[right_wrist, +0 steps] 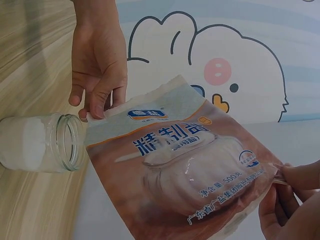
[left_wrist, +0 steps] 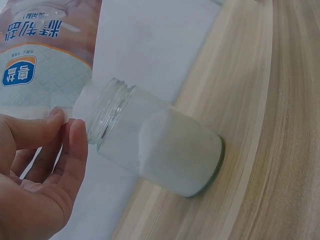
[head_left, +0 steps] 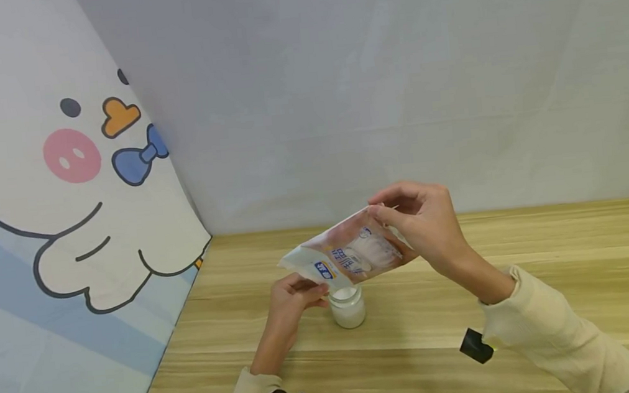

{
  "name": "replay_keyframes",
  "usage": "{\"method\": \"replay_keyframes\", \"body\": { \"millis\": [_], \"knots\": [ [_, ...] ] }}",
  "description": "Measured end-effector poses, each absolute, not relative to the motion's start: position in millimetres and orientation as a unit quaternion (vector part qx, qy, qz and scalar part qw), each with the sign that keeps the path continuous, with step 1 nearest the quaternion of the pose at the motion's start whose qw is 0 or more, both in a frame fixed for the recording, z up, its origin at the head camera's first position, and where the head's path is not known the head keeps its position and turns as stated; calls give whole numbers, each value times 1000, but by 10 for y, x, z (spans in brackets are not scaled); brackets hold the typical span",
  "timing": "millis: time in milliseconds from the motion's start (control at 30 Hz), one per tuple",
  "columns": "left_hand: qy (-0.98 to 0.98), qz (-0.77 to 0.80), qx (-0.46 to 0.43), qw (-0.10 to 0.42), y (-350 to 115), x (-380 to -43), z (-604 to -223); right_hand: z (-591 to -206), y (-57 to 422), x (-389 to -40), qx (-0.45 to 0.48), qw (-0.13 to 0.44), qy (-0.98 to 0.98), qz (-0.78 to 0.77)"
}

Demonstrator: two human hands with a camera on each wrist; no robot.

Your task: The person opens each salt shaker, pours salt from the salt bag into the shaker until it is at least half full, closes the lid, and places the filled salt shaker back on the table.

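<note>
A printed plastic salt bag (head_left: 361, 252) is held tilted over a small glass jar (head_left: 350, 313), its pale end low and to the left. My right hand (head_left: 426, 221) pinches the raised end of the bag between thumb and fingers. Near the jar's mouth, my left hand (left_wrist: 42, 165) pinches the lower corner of the bag between thumb and fingertips. White salt (left_wrist: 180, 150) fills much of the jar, which stands upright and uncapped on the table. A whitish patch lies between bag corner and jar mouth; whether salt is flowing I cannot tell.
Wood-grain table (head_left: 238, 353) lies under both arms. A plain grey-white sheet (head_left: 395, 89) rises behind it, and a cartoon-printed cloth (head_left: 127, 238) stands along the left side. Each sleeve carries a black wrist camera.
</note>
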State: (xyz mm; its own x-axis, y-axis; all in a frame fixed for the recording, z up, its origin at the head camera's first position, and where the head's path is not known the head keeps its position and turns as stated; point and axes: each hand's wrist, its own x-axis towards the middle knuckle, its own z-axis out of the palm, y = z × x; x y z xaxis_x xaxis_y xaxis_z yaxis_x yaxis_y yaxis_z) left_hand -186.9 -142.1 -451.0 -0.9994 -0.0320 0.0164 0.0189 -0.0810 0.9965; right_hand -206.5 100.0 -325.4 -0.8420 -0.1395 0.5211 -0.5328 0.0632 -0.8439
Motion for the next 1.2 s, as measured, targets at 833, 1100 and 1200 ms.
{"method": "replay_keyframes", "body": {
  "millis": [833,1100,1200],
  "knots": [
    [-679,-733,4,20,-1429,-1893,-4499,-3238,995,-2077,240,157,-712,641],
    [-683,-730,5,20,-1429,-1883,-4492,-3237,982,-2078,244,161,-713,637],
    [-682,-731,6,19,-1426,-1877,-4489,-3230,975,-2076,244,161,-713,638]
  ]
}}
